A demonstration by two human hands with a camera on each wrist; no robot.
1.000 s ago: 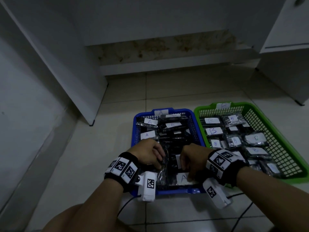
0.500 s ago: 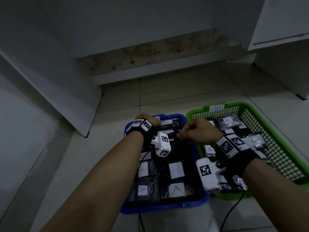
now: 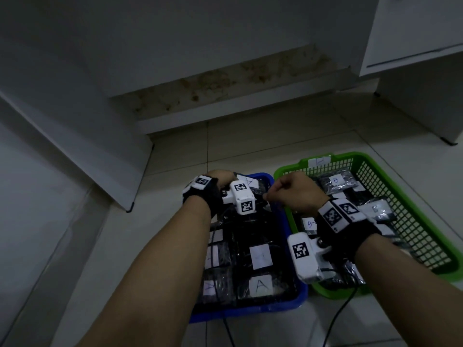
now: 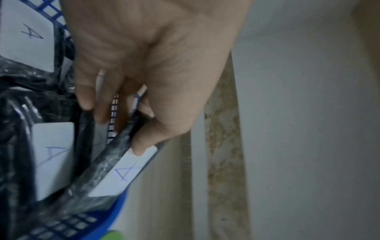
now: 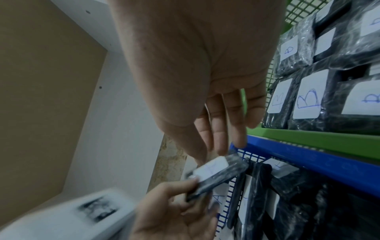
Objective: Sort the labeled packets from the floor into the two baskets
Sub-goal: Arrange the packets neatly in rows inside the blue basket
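Note:
A black packet (image 3: pixel 248 182) with a white "A" label hangs tilted over the far end of the blue basket (image 3: pixel 298 294). My left hand (image 3: pixel 220 176) pinches one end of it, with the thumb on the label (image 4: pixel 123 172). My right hand (image 3: pixel 295 194) reaches in from the right. Its thumb and fingertips (image 5: pixel 220 146) close on the packet's other end (image 5: pixel 218 170). Several "A" packets (image 3: pixel 260 284) fill the blue basket. The green basket (image 3: pixel 413 221) beside it on the right holds several "B" packets (image 3: pixel 335 180). No loose packet shows on the floor.
Both baskets stand side by side on a pale tiled floor (image 3: pixel 263 144). A slanted white panel (image 3: pixel 105 156) rises at the left and a stained wall base (image 3: pixel 225 88) lies behind. A white cabinet (image 3: pixel 426 101) stands at the right. Black cables (image 3: pixel 335 319) trail from my wrists.
Both hands have moved from the near part of the blue basket to its far end, where they hold an "A" packet between them. They have barely shifted in the last half second.

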